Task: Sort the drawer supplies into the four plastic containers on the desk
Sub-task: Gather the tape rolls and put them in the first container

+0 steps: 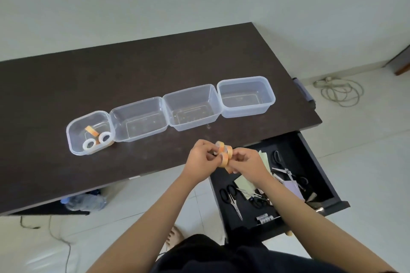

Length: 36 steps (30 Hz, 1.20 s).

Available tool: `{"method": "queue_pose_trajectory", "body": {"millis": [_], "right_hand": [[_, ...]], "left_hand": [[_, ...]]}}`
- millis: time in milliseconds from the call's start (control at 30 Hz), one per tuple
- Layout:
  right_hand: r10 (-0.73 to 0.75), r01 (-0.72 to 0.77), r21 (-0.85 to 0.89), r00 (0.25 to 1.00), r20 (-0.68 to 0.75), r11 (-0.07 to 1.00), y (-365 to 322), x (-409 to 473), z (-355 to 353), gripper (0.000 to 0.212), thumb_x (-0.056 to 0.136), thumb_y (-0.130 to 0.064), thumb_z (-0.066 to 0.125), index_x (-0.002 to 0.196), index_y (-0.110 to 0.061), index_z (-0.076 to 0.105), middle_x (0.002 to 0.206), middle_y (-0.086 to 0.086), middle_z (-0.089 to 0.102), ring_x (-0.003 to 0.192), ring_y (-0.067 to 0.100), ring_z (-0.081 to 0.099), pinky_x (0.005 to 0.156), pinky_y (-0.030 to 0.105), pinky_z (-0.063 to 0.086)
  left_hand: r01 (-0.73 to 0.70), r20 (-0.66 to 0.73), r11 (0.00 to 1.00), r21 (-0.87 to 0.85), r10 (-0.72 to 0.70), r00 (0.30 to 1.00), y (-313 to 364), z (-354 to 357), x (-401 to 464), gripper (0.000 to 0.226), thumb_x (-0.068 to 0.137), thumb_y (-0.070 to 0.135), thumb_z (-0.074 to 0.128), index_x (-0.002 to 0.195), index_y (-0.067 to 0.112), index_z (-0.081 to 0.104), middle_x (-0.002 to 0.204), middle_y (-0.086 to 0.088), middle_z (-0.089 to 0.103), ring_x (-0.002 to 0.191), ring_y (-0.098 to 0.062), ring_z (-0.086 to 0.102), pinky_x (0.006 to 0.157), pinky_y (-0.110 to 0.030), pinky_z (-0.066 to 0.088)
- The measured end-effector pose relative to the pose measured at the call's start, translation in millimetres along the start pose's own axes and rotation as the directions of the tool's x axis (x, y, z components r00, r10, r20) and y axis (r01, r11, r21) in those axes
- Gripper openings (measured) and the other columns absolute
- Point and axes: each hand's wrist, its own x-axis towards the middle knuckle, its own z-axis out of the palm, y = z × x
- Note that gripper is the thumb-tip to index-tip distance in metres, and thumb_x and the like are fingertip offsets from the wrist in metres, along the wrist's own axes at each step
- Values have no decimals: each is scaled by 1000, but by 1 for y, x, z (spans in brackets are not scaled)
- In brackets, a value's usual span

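Desk: dark brown rectangular wooden desk top (pixel 155 68); its near edge runs just below the hands, its right edge drops off beside the drawer; broad bare surface lies behind and in front of the container row.
Drawer: black pull-out drawer (pixel 310 162), open at the desk's right near corner; it holds black-handled steel scissors (pixel 231 198), pale paper slips and small dark items too blurred to name.
Containers: four clear rectangular plastic containers (pixel 190 108) in a touching row across the desk's middle; open tops, thin flexible walls, light enough to slide if knocked.
Leftmost container: smaller clear square tub (pixel 73 137) at the desk-row's left end; holds two white tape rolls (pixel 97 141) and one orange roll.
Tape rolls in hand: small orange adhesive tape rolls (pixel 224 154), a cluster above the desk's near edge; judged light, rigid at the core, smooth and prone to slip or roll; best pinched across the flat faces or through the hole.
Left hand: left hand (pixel 203 157), fingers curled, pinching the cluster's left side.
Right hand: right hand (pixel 247 162), fingers curled, gripping the cluster's right side.
Room to move: open desk between hands and leftmost container; a dropped roll near the edge could fall to the floor.
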Motion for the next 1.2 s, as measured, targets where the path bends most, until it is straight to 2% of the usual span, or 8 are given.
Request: {"method": "queue_pose_trajectory", "body": {"millis": [400, 500, 567, 633, 767, 867, 1033, 1200], "right_hand": [[-198, 204, -185, 979, 51, 961, -81, 51, 104, 5, 79, -5, 74, 82, -8, 73, 60, -11, 66, 56, 2, 59, 56, 11, 46], [-224, 240, -241, 970, 92, 940, -95, 69, 147, 6, 78, -12, 75, 81, -7, 73, 69, 0, 69, 63, 6, 62, 62, 20, 53], [-234, 255, -254, 966, 110, 933, -105, 80, 177, 9, 78, -12, 75, 82, -4, 72, 71, 6, 70, 63, 8, 64, 64, 23, 55], [-230, 258, -250, 964, 134, 933, -114, 92, 205, 6, 79, -9, 73, 82, -4, 71, 67, 3, 68, 59, 3, 63, 62, 18, 53], [-234, 280, -278, 954, 188, 919, -122, 112, 253, 5, 79, -12, 73, 84, -11, 72, 70, 2, 71, 65, 10, 65, 71, 28, 56], [-213, 286, -349, 949, 234, 892, -122, 124, 281, 9, 80, -13, 70, 88, -9, 71, 77, 9, 73, 68, 17, 68, 73, 29, 54], [-140, 258, -497, 955, 262, 828, -115, 136, 312, 9, 80, -12, 65, 82, -4, 66, 81, 17, 69, 72, 25, 64, 75, 38, 53], [-43, 252, -587, 937, 347, 770, -114, 139, 322, 36, 87, -12, 57, 122, -11, 64, 110, 6, 67, 106, 22, 61, 95, 33, 50]], "left_hand": [[16, -331, 998, 54, 3, 943, -29, -149, -3, 14, 83, 21, 69, 94, 14, 67, 106, 2, 53, 77, -9, 63, 68, -7, 44], [59, -410, 993, 106, -11, 912, -47, -192, -6, 17, 83, 21, 68, 96, 10, 68, 106, 1, 53, 72, -1, 57, 64, -1, 38], [108, -461, 987, 118, -42, 887, -60, -220, -7, 18, 83, 21, 68, 96, 9, 69, 107, -1, 55, 71, -2, 55, 67, -7, 37], [148, -488, 984, 96, -83, 869, -74, -245, -8, 15, 83, 22, 66, 91, 9, 68, 108, -5, 58, 67, -5, 59, 64, -12, 39], [225, -539, 971, 86, -145, 830, -94, -281, -13, 18, 85, 19, 63, 99, 7, 64, 110, 1, 46, 67, -1, 58, 60, -9, 40], [275, -518, 952, 137, -167, 839, -111, -293, -16, 22, 85, 17, 62, 103, 5, 63, 108, 1, 44, 74, -11, 59, 71, -23, 46], [296, -464, 927, 232, -162, 871, -135, -298, -16, 27, 88, 13, 58, 111, 1, 65, 119, -10, 54, 97, -24, 62, 83, -25, 44], [291, -424, 896, 334, -133, 896, -153, -295, -18, 38, 85, 18, 61, 123, 13, 60, 137, -3, 48, 123, -28, 45, 105, -41, 36]]}}
